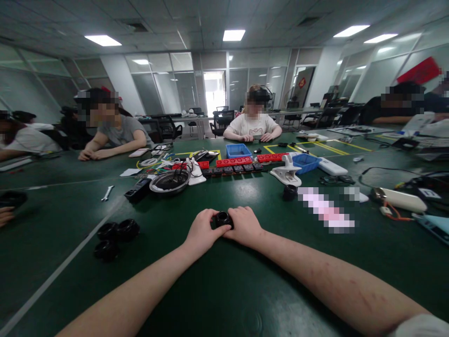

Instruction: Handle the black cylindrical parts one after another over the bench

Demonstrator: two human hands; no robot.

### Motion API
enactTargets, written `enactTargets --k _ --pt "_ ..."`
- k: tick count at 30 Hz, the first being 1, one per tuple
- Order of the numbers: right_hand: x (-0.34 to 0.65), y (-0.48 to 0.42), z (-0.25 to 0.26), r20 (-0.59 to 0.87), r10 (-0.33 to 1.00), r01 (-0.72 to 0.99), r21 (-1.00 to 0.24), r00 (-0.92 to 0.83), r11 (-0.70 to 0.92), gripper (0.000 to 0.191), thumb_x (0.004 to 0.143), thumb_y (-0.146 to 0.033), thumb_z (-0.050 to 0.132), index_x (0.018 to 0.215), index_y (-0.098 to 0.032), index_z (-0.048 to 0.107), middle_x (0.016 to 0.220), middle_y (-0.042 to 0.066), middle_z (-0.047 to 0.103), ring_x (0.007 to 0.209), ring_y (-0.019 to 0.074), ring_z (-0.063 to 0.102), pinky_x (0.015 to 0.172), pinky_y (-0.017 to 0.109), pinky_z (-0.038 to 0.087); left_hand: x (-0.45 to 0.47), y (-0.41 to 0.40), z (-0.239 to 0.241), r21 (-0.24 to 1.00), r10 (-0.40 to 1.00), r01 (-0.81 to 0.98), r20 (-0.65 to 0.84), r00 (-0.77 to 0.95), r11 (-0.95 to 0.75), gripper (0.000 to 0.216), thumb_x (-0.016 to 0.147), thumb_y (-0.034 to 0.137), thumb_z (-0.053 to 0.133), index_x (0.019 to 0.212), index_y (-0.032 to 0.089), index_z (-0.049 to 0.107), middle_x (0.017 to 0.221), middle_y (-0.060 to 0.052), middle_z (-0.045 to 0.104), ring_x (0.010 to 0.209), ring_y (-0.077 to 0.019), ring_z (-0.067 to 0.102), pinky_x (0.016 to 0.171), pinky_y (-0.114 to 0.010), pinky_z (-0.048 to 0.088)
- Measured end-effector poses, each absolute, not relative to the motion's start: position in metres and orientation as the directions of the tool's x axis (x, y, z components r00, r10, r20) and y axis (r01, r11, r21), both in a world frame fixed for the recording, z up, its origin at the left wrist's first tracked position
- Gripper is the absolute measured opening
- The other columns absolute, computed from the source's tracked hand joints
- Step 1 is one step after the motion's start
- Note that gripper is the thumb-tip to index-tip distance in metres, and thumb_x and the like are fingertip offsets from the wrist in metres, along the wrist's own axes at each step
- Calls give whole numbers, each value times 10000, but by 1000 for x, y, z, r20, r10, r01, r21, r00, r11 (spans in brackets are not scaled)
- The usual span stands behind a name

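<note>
My left hand [204, 232] and my right hand [244, 225] are both closed around a small black round part with a hole in its top [223, 219]. My left thumb lies across its near side, and my right fingers press on it from the other side. The part is at table height, but I cannot tell if it touches the surface. To the left, three similar glossy black round parts [107, 250] sit grouped together. Another dark round piece [290, 192] stands farther off to the right.
Ahead lie a round metal dish [170, 182], red power strips [234, 162], white clip stands [286, 172] and blue trays [304, 164]. A wrench [107, 193] rests at left. Cables and a white cylinder [401, 199] are at right. Other people sit around the green table [196, 299].
</note>
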State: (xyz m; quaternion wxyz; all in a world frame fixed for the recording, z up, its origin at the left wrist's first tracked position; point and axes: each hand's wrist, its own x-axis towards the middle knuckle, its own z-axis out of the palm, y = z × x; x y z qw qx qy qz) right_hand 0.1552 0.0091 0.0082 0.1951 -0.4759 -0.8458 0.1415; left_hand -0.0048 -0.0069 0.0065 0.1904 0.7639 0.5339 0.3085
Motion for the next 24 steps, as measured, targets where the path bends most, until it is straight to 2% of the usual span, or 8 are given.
enactTargets --k 2,5,8,11,16,19,22,24 --pt "156 8 8 208 848 731 -434 -488 527 359 685 -384 655 900 -113 557 910 148 578 897 318 495 796 469 324 -5 -8 7 610 929 702 271 252 -368 254 725 341 655 882 162 568 877 -49 551 867 -260 530 758 -382 431" --pt "166 11 9 180 779 632 -490 -600 600 384 657 -367 706 952 -160 572 943 77 590 889 251 521 781 372 376 -12 -9 13 605 903 672 244 355 -428 243 713 327 673 897 191 592 893 -27 557 893 -239 535 792 -358 439" --pt "175 17 10 132 704 529 -569 -698 630 244 706 -269 687 906 -169 590 829 5 617 758 166 568 667 258 420 -20 -11 20 600 882 653 233 410 -462 333 692 325 696 994 224 597 1067 -47 524 1036 -254 480 896 -381 396" --pt "179 21 10 113 677 481 -619 -727 621 213 729 -214 668 912 -146 582 781 -11 612 695 139 575 600 222 424 -25 -9 23 632 868 609 240 434 -479 516 688 335 703 1160 237 518 1233 -73 438 1158 -272 389 958 -402 340" --pt "180 25 14 96 652 464 -625 -752 628 259 661 -196 725 888 -164 601 792 -21 595 715 142 563 616 224 423 -26 -4 27 744 830 493 149 537 -452 383 721 236 665 1092 226 570 1049 -35 585 975 -217 533 834 -326 418" --pt "179 25 15 68 665 496 -611 -743 617 205 674 -188 711 847 -178 601 748 -38 587 670 123 554 585 205 412 -23 -4 30 755 859 513 128 496 -409 353 683 209 687 1025 217 598 974 -22 599 899 -209 553 781 -313 431" --pt "172 22 13 69 741 587 -562 -668 582 275 633 -280 743 814 -179 563 724 -29 576 622 130 526 537 214 388 -17 -8 30 730 903 577 130 409 -366 323 655 238 709 957 199 603 906 -19 588 828 -212 557 715 -307 445" --pt "165 17 10 100 807 667 -509 -583 545 325 618 -362 734 791 -173 533 734 12 569 650 171 513 566 264 392 -11 -12 28 696 935 637 147 323 -330 321 650 249 711 945 189 598 872 -20 577 796 -219 554 687 -315 449"
